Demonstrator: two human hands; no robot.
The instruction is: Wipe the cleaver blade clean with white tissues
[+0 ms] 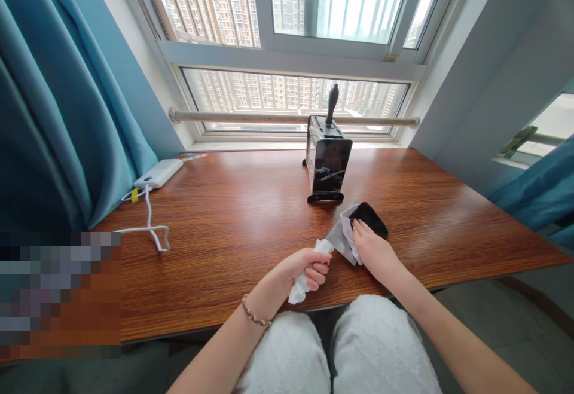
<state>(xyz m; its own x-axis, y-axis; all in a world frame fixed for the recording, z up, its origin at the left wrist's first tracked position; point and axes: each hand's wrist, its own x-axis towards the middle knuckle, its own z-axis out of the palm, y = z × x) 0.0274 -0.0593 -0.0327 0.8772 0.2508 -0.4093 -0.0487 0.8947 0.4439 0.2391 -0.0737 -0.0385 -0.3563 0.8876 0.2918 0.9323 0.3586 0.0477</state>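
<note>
The left hand [307, 269] is fisted around a white tissue wrapped on the blade end of a black-handled steel kitchen knife [354, 229] — its long axis runs up and right, handle away from the person, low over the near edge of the brown wooden table [233, 232]. The right hand [374, 250] pinches tissue against the blade, fingers curled. Open tabletop lies left; the black knife block [327, 164] stands just behind.

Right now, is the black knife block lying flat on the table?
No, the knife block stands upright on the table, one black handle sticking up.
</note>
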